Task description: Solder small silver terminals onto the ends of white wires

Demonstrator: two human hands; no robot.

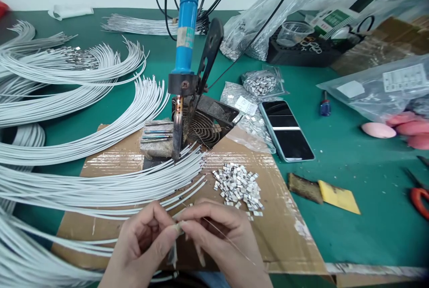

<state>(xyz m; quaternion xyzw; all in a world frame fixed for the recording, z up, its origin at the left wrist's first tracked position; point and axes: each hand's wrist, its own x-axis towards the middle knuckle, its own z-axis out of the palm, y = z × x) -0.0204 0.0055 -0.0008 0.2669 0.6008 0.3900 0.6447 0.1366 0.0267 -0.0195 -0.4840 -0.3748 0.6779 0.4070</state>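
My left hand (147, 243) is closed in a pinch at the bottom middle. A short stretch of white wire (173, 254) shows just below its fingertips. My right hand (223, 239) is pinched too, its thumb and forefinger meeting the left fingertips. The small pale thing between them is mostly hidden. Across the right hand runs a thin metallic strand (231, 242). Beyond the fingers lie a bundle of white wires (167, 176) and a pile of small metal clips (239, 187) on cardboard (278, 216). A blue soldering iron (189, 15) is clamped tip down above the wire ends.
More white wire bundles (67, 104) cover the left side. Behind the iron's tip is a dark fan with a round grille (208, 129). To the right are a phone (286, 130), a yellow sponge (339, 196), a small screwdriver (325, 105) and red-handled scissors (418, 198).
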